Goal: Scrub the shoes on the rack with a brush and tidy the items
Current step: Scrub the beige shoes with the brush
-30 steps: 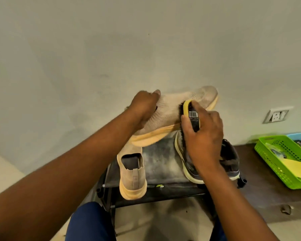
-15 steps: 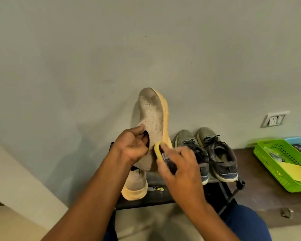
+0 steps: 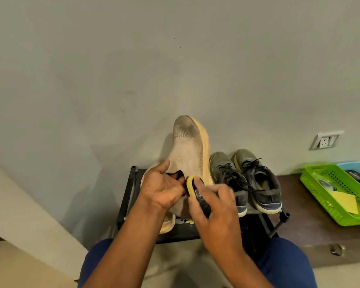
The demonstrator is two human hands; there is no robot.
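Note:
My left hand [image 3: 162, 188] holds a beige knit shoe with a yellow sole [image 3: 188, 146] by its collar, toe pointing up against the wall. My right hand [image 3: 212, 213] grips a yellow and black brush [image 3: 192, 187], its head pressed against the shoe near the collar. The matching beige shoe [image 3: 167, 224] stands on the black rack [image 3: 126, 196] below, mostly hidden by my left hand. A pair of grey laced sneakers [image 3: 247, 175] sits on the rack to the right.
A green plastic basket [image 3: 320, 194] holding a yellow sheet and small items rests on a dark bench [image 3: 299, 221] at the right, with a blue basket [image 3: 353, 166] behind it. A wall socket [image 3: 325, 140] is above. My knees in blue trousers are below the rack.
The beige shoe has turned from lying sideways to toe-up. My right hand has brought the brush from the shoe's side down to its collar. The view has shifted left.

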